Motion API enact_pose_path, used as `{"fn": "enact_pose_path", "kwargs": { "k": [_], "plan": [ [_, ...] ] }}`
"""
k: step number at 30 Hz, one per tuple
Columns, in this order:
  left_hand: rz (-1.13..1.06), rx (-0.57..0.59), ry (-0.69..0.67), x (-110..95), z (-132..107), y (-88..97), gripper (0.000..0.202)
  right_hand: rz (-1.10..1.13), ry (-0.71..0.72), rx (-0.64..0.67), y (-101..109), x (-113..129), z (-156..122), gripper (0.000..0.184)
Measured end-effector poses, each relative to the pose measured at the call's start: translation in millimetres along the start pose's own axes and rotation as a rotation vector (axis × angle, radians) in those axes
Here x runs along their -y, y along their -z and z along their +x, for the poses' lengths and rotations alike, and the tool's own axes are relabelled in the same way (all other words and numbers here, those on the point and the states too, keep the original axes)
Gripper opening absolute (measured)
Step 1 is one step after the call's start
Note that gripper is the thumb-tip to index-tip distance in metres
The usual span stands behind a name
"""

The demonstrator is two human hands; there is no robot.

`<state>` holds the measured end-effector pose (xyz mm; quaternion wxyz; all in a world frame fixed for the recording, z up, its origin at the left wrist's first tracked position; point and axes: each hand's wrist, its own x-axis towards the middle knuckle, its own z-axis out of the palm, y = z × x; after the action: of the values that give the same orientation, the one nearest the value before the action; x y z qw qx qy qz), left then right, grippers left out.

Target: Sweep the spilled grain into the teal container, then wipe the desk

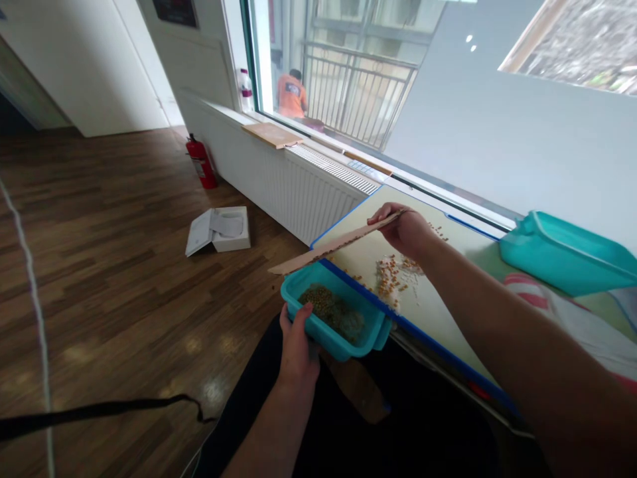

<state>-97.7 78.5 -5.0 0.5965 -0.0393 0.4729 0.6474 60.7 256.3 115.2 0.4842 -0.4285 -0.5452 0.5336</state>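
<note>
One blue-edged table [428, 312], two tubs: the left hand [297, 345] clasps a teal tub [338, 342] at the table's near-left edge, thumb over its rim, while the second tub [562, 255] sits far right. The right hand [405, 229] pinches one cardboard strip [328, 247] above countless grains [393, 275]. A tipped tub or hard push could likely scatter grains onto the floor [124, 232].

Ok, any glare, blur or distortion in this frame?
Head view: bright daylight from the window, glare patches on the wooden floor, wide-angle tilt throughout; right hand with cardboard strip and left hand on the teal container are sharp.
</note>
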Motion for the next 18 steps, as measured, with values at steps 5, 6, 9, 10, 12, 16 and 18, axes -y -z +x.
{"fn": "enact_pose_path", "kwargs": {
  "k": [5,6,9,10,12,16,18],
  "plan": [
    [0.014,0.000,-0.006,3.5,-9.0,-2.0,0.069,-0.012,-0.024,-0.005,6.7,0.9,-2.8,0.011],
    [0.012,0.003,-0.005,6.3,-11.9,-2.6,0.070,-0.014,-0.026,-0.007,8.2,0.8,-4.4,0.011],
    [0.011,-0.006,-0.003,17.7,-20.0,-5.1,0.070,-0.016,-0.020,-0.015,13.4,-0.6,-12.2,0.011],
    [0.011,-0.012,-0.005,21.8,-21.9,-6.0,0.070,-0.015,-0.018,-0.017,15.3,-1.3,-15.7,0.012],
    [0.013,-0.021,-0.012,29.0,-24.5,-7.6,0.069,-0.015,-0.017,-0.012,19.3,-2.3,-23.1,0.012],
    [-0.002,0.003,-0.058,38.6,-27.6,-10.5,0.067,-0.014,-0.019,0.013,29.0,-2.0,-36.2,0.013],
    [-0.005,0.009,-0.080,42.5,-30.2,-12.4,0.065,-0.026,-0.021,0.018,35.5,-0.8,-40.4,0.013]
  ]
}}
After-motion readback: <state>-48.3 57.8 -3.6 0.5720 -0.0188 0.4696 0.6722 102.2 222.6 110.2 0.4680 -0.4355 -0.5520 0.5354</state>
